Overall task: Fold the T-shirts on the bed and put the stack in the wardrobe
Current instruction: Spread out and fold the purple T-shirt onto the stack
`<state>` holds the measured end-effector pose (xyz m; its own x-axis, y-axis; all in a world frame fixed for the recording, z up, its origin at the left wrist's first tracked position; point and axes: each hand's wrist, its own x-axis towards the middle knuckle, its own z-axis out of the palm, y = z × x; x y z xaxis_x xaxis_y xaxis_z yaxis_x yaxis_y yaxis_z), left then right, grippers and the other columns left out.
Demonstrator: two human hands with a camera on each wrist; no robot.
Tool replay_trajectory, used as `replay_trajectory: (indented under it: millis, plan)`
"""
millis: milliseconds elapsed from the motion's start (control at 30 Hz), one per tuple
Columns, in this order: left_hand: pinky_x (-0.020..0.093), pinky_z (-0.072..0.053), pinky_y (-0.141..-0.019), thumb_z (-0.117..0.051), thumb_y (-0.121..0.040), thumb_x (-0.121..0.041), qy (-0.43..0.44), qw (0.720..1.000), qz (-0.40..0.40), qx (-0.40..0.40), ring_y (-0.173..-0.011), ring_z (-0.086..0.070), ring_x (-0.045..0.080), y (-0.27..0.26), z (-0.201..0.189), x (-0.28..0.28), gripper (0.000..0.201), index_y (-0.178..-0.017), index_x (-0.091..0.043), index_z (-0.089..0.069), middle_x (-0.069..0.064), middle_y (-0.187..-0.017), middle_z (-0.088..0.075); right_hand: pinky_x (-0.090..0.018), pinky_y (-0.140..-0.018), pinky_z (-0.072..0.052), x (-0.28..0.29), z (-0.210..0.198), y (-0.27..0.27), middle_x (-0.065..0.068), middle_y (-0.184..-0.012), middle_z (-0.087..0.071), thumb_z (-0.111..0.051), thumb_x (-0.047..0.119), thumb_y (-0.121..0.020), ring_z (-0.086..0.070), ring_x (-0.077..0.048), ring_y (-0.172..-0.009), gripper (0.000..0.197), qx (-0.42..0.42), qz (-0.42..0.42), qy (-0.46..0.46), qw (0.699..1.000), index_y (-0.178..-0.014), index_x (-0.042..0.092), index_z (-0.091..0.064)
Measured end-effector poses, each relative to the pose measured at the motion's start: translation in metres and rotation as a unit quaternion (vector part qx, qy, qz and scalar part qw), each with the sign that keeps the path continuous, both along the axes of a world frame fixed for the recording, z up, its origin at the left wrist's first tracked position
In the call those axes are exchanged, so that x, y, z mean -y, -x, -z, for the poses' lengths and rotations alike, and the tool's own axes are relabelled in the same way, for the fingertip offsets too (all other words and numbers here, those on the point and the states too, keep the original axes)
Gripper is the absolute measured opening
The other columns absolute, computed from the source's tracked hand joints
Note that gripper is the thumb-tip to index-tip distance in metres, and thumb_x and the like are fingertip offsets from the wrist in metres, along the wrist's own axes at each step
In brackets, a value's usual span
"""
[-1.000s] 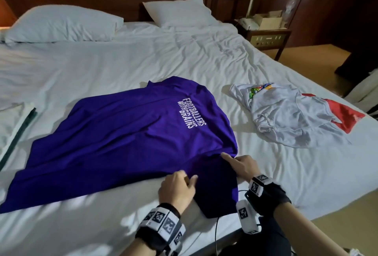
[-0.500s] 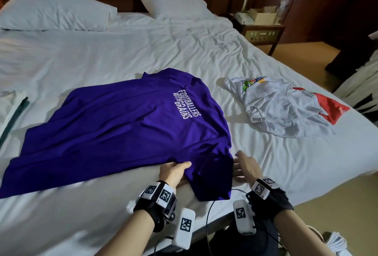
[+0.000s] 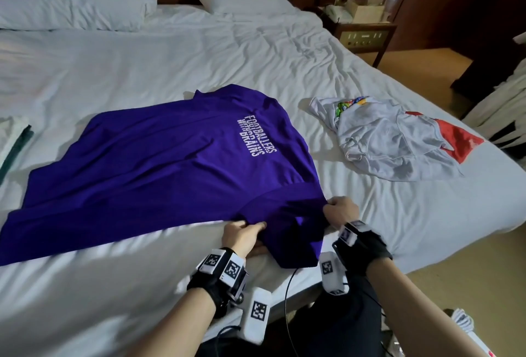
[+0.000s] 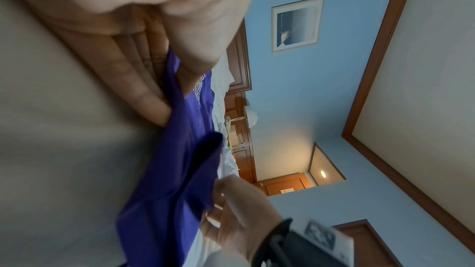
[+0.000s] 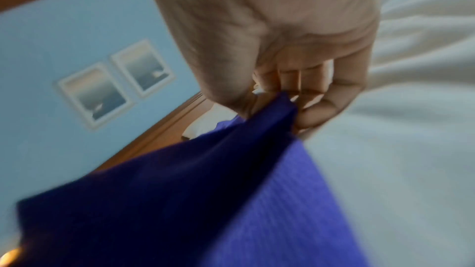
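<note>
Fingers (image 5: 326, 107) blurred, pinching purple T-shirt (image 3: 170, 163)

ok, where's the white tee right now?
Head view: the white T-shirt lies crumpled on the bed, right of the purple T-shirt, beyond the right hand.

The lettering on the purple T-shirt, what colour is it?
White lettering on the purple T-shirt; clearest in the head view.

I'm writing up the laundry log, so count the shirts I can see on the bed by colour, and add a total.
Purple T-shirt, pinched by the left hand and the right hand: 1
White T-shirt with red and a colourful print, crumpled: 1
Total: 2
The pale cloth at the bed's left edge is too cropped to count.
</note>
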<state>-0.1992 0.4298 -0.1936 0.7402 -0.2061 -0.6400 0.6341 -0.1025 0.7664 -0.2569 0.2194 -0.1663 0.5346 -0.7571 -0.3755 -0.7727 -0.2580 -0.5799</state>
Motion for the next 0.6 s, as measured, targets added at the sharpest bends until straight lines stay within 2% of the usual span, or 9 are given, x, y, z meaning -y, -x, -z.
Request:
replay_trajectory:
  millis: [67,133,200,267,300,333,400,500,600]
  plan:
    - [0.034,-0.057,-0.052,-0.076,-0.079,-0.006,0.007,1.000,-0.001,-0.001,-0.066,-0.065,0.028,0.004,0.003,-0.001,0.005,-0.081,-0.006,-0.072,0.018,-0.084,-0.072,-0.035,-0.081,-0.053,0.008,0.010,0.015,-0.012,-0.082,-0.069,-0.054,0.010,-0.077,-0.062,-0.028,-0.082,0.020,0.058,0.044,-0.036,0.997,-0.082,0.012,-0.074]
    - [0.033,-0.056,-0.052,-0.079,-0.076,-0.009,0.003,1.000,0.002,0.006,-0.068,-0.067,0.030,0.006,0.005,-0.003,0.007,-0.079,-0.006,-0.073,0.020,-0.085,-0.073,-0.045,-0.074,-0.054,0.007,0.015,0.021,-0.013,-0.073,-0.068,-0.052,0.027,-0.076,-0.062,-0.029,-0.069,0.030,0.105,0.082,-0.108,0.985,-0.083,0.008,-0.073]
    - [0.037,-0.059,-0.056,-0.085,-0.067,-0.019,-0.009,1.000,0.012,0.012,-0.076,-0.071,0.036,0.006,0.007,-0.003,0.019,-0.076,-0.007,-0.074,0.021,-0.085,-0.073,-0.041,-0.068,-0.052,0.002,0.013,0.020,-0.012,-0.070,-0.068,-0.049,0.052,-0.082,-0.063,-0.029,-0.065,0.052,0.093,0.079,-0.143,0.982,-0.082,0.004,-0.070]
    - [0.046,-0.061,-0.062,-0.088,-0.049,-0.032,-0.021,0.999,0.024,0.019,-0.084,-0.071,0.038,0.006,0.007,-0.002,0.039,-0.076,-0.006,-0.075,0.020,-0.083,-0.073,-0.034,-0.068,-0.052,-0.006,0.007,0.017,-0.010,-0.074,-0.069,-0.053,0.077,-0.071,-0.067,-0.028,-0.071,0.070,0.032,0.030,-0.099,0.994,-0.077,0.009,-0.069]
    - [0.050,-0.061,-0.065,-0.087,-0.042,-0.036,-0.025,0.999,0.030,0.025,-0.084,-0.071,0.037,0.006,0.008,-0.001,0.046,-0.075,-0.006,-0.075,0.019,-0.081,-0.073,-0.032,-0.069,-0.052,-0.009,0.006,0.016,-0.008,-0.077,-0.069,-0.058,0.079,-0.064,-0.067,-0.026,-0.074,0.069,0.004,-0.001,-0.064,0.998,-0.076,0.012,-0.069]
    - [0.051,-0.060,-0.067,-0.086,-0.039,-0.038,-0.026,0.999,0.036,0.031,-0.083,-0.072,0.035,0.005,0.010,-0.001,0.048,-0.074,-0.007,-0.075,0.017,-0.080,-0.074,-0.031,-0.071,-0.052,-0.010,0.009,0.016,-0.005,-0.078,-0.069,-0.065,0.073,-0.063,-0.066,-0.024,-0.076,0.061,-0.021,-0.030,-0.034,0.999,-0.077,0.013,-0.069]
    - [0.047,-0.061,-0.066,-0.089,-0.047,-0.031,-0.015,0.998,0.042,0.035,-0.081,-0.072,0.032,0.005,0.007,-0.001,0.037,-0.072,-0.008,-0.075,0.015,-0.081,-0.075,-0.032,-0.073,-0.053,-0.007,0.014,0.018,-0.005,-0.076,-0.068,-0.071,0.045,-0.070,-0.065,-0.024,-0.077,0.033,-0.031,-0.069,-0.010,0.997,-0.076,0.013,-0.068]
    - [0.035,-0.057,-0.058,-0.086,-0.066,-0.011,0.008,0.999,0.035,0.016,-0.078,-0.071,0.030,0.008,0.008,-0.002,0.018,-0.077,-0.006,-0.073,0.015,-0.085,-0.075,-0.046,-0.077,-0.058,0.008,0.020,0.036,-0.012,-0.068,-0.066,-0.068,0.016,-0.070,-0.065,-0.027,-0.069,0.008,0.043,-0.025,-0.101,0.994,-0.072,0.009,-0.071]
    - [0.035,-0.058,-0.058,-0.083,-0.071,-0.009,0.012,0.998,0.054,0.019,-0.077,-0.072,0.031,0.012,0.010,-0.003,0.017,-0.082,-0.004,-0.071,0.015,-0.088,-0.075,-0.034,-0.071,-0.055,0.015,0.019,0.057,-0.014,-0.075,-0.066,-0.067,-0.003,-0.078,-0.061,-0.022,-0.068,0.013,0.093,0.030,-0.172,0.980,-0.085,0.006,-0.074]
